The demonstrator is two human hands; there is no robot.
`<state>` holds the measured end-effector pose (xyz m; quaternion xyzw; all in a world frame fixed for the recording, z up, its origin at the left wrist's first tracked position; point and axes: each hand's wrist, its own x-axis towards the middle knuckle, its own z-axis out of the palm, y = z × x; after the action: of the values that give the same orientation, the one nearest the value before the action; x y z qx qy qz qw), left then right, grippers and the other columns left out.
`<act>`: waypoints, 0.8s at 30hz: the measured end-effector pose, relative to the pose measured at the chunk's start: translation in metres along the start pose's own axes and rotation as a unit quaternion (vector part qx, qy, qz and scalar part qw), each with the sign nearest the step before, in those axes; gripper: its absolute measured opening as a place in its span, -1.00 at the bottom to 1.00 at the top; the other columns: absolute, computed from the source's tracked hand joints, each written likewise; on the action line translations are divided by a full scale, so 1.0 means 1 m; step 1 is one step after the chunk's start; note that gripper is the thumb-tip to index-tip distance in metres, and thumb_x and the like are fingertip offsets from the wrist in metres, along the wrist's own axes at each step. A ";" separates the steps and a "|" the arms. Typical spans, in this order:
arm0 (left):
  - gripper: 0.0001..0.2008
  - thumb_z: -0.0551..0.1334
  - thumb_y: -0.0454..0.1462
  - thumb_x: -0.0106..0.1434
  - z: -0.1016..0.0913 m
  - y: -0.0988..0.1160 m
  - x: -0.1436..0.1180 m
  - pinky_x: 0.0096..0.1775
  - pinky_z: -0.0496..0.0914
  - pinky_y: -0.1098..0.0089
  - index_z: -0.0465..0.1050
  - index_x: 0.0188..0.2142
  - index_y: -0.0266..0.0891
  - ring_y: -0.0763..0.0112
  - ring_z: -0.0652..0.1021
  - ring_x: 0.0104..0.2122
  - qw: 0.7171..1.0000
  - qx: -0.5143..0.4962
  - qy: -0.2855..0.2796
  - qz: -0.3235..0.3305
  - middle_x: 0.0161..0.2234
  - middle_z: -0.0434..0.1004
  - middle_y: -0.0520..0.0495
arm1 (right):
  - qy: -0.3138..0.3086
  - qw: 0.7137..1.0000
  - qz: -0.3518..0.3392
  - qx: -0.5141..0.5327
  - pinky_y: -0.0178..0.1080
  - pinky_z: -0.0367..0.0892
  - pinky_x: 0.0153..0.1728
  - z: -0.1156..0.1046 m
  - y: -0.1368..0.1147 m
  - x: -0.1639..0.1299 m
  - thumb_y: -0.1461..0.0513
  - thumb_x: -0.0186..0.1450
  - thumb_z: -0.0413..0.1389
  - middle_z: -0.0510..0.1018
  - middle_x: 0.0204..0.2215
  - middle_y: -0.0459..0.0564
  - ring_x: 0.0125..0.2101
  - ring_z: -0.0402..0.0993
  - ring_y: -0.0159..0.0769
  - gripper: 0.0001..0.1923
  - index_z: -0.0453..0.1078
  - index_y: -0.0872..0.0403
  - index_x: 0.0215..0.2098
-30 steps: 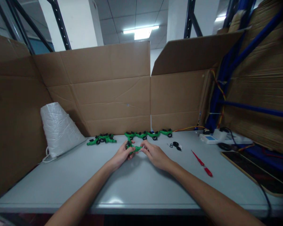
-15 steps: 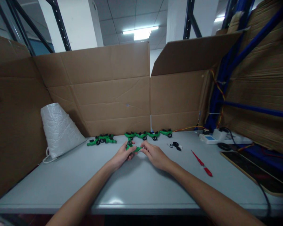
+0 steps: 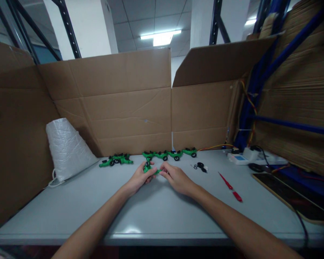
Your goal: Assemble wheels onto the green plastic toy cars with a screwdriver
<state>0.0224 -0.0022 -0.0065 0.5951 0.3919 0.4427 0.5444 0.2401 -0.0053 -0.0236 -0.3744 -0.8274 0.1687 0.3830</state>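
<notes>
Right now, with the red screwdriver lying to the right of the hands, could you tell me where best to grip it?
Probably at the thicker red handle end of the red screwdriver, nearest the table's front edge. It lies flat and slanted, so come from above, fingers pinching across its width. The right hand is closest.

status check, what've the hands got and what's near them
Left hand and right hand both pinch one green part just over the grey table. Row of green parts behind. Red screwdriver lies off right, apart.
</notes>
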 end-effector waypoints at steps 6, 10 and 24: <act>-0.31 0.48 0.02 0.20 -0.003 -0.002 0.001 -0.48 0.12 0.50 0.27 0.15 -0.22 0.57 0.34 -0.59 1.000 -0.022 -0.020 -0.005 -0.41 0.51 0.08 | 0.009 1.000 0.007 0.000 -0.23 0.29 -0.20 -0.003 -0.003 0.001 0.14 0.57 0.02 0.59 -0.25 -0.04 -0.26 0.52 -0.21 -0.85 0.38 0.00 -0.08; -0.38 0.43 -0.05 0.23 -0.004 -0.003 0.003 -0.48 0.12 0.49 0.24 0.15 -0.21 0.56 0.36 -0.58 0.999 -0.029 -0.026 -0.011 -0.36 0.56 0.02 | 0.009 1.000 0.011 -0.013 -0.24 0.27 -0.22 -0.005 -0.003 0.003 0.15 0.56 0.03 0.59 -0.26 -0.05 -0.28 0.51 -0.22 -0.86 0.39 0.00 -0.06; -0.37 0.45 0.00 0.24 -0.002 -0.004 0.002 -0.49 0.12 0.49 0.28 0.13 -0.23 0.57 0.33 -0.60 1.000 -0.012 -0.013 -0.001 -0.42 0.54 0.06 | -0.009 1.000 -0.004 -0.027 -0.25 0.25 -0.22 -0.005 -0.009 -0.001 0.19 0.58 0.01 0.59 -0.22 -0.02 -0.27 0.51 -0.21 -0.89 0.35 0.01 -0.07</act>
<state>0.0208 0.0009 -0.0104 0.5933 0.3803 0.4394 0.5571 0.2400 -0.0118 -0.0157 -0.3794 -0.8367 0.1485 0.3660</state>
